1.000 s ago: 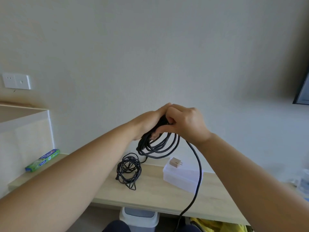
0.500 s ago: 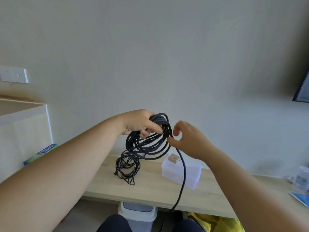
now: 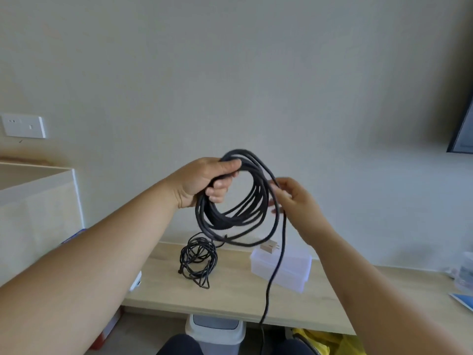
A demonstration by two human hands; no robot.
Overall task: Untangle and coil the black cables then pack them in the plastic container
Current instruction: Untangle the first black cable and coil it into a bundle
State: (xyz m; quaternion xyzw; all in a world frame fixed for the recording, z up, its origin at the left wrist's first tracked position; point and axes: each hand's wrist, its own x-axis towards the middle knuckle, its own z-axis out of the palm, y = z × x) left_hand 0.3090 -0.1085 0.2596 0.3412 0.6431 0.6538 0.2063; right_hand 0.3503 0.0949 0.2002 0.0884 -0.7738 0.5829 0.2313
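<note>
In the head view the left hand grips the top of the black cable coil, raised above the desk, while the right hand lightly pinches its trailing strand. The uneven loops could spill from that single grip, or the strand could snag the plastic container. The coil hangs upright, its opening facing the person and its long axis near vertical.

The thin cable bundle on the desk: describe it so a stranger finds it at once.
Look at the wooden desk. Left of the clear plastic box lies a thin black bundle; unlike the thick coil, no hand holds it.
</note>
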